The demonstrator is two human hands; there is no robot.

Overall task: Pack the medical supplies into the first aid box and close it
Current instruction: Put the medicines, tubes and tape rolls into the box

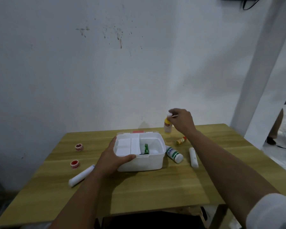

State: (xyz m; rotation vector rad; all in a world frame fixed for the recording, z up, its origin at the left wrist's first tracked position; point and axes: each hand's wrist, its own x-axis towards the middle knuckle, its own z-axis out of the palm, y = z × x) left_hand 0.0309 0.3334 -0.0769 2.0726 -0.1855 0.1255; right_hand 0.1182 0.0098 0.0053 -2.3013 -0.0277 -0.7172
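Scuffed white wall behind a small wooden table [155, 187], and that's where we're working. The first aid box [144, 160] sits open mid-table, its lid apparently tipped back behind it, with a white tray insert [127, 146] on the left side and just a green packet [146, 149] inside so far. Our left hand [113, 157] is clamped on the box's near-left rim, steadying it. Our right hand [182, 120] is closed around the top of a yellow-labelled bottle [168, 125], held up off the table near the back edge. Still out, we reckon: two red-lidded jars [77, 156], a bandage roll [81, 175] on the left, another roll [193, 157] on the right, a white bottle [174, 154] lying just beside the box, and a small orange bottle [181, 140]. So we're barely started, and closing comes last
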